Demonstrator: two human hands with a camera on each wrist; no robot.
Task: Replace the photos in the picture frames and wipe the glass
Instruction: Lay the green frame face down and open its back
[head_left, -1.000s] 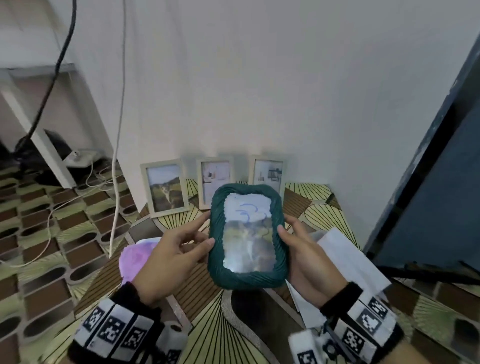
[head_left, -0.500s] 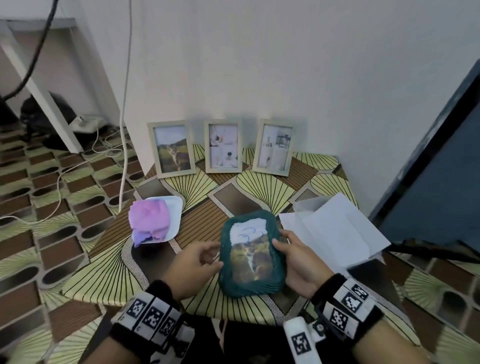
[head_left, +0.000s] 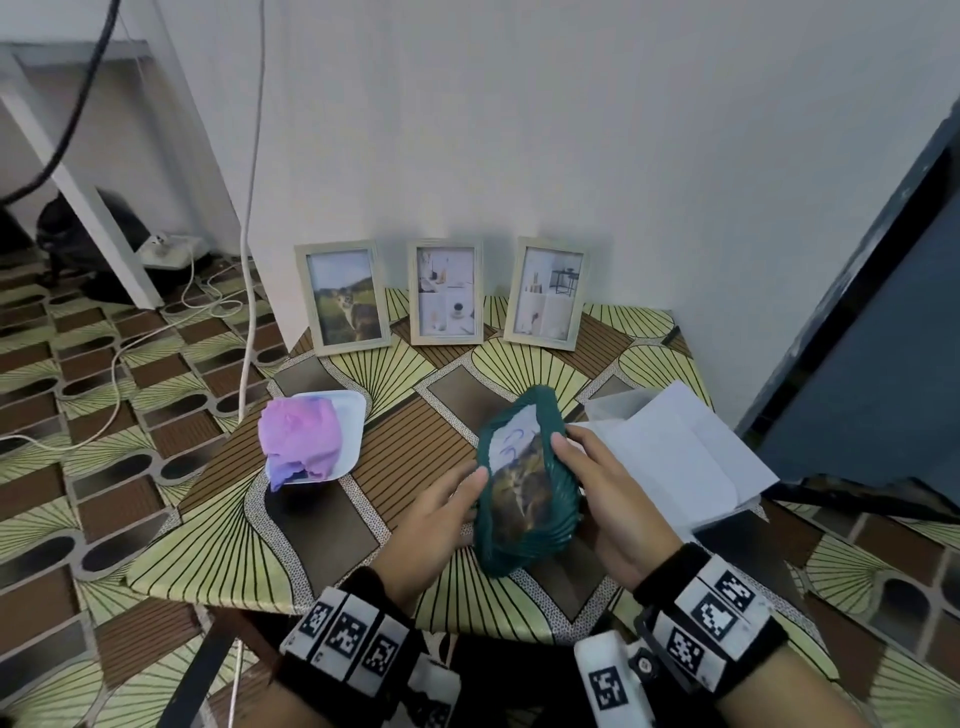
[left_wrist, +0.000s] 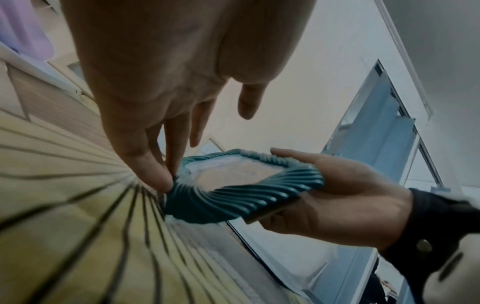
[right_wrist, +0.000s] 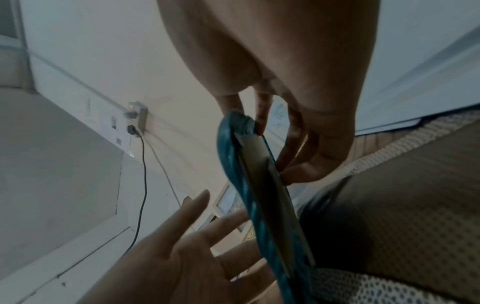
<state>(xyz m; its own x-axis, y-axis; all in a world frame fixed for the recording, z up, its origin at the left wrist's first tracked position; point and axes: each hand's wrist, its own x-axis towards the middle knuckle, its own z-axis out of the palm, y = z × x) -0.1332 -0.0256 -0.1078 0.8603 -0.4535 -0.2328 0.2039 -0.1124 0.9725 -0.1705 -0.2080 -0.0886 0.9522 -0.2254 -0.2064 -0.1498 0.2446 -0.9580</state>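
A dark green ribbed picture frame (head_left: 527, 480) hangs tilted just above the table's front half. It holds a photo under a white slip with blue writing. My right hand (head_left: 582, 467) grips its right edge, thumb on the front and fingers behind. My left hand (head_left: 465, 486) has straight fingers whose tips touch the frame's left edge. In the left wrist view the left fingertips (left_wrist: 161, 176) meet a corner of the frame (left_wrist: 241, 185). The right wrist view shows the frame (right_wrist: 249, 185) edge-on, with a backing board behind it.
Three pale wooden frames (head_left: 445, 297) with photos lean on the wall at the table's back. A pink cloth (head_left: 301, 439) lies on a white tray (head_left: 350, 410) at the left. White papers (head_left: 670, 452) lie at the right. Cables run across the floor on the left.
The green frame has come down from held up at chest height to low over the table and now tilts. My left hand has loosened from holding its edge to touching it.
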